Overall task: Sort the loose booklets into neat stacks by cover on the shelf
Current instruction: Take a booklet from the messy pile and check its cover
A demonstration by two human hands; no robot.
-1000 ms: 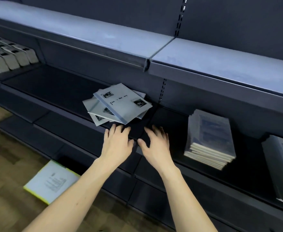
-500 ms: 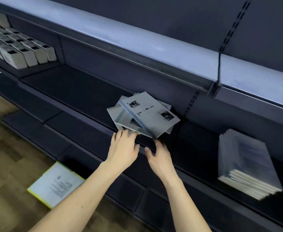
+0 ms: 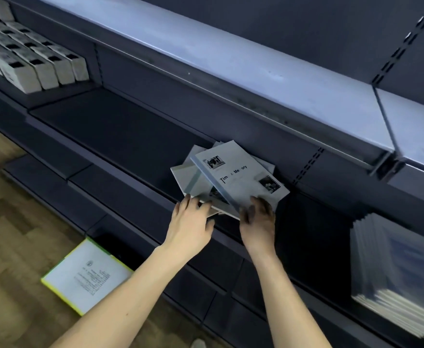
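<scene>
Loose booklets (image 3: 241, 177) are lying fanned on the dark shelf (image 3: 110, 131), left of the neat stack (image 3: 391, 267); left hand (image 3: 189, 226) fingers are touching the pile's near-left edge, right hand (image 3: 257, 223) fingers curling over the top cover's near corner.

The right-hand stack (image 3: 396, 275) is blurred; lower loose booklets (image 3: 184, 175) lie mostly hidden.

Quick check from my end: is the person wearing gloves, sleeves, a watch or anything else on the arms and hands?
No. The left hand and right hand are bare, without gloves or visible rings. Both forearms are uncovered right down to the frame edge, with no sleeve, watch or wristband in view.
</scene>
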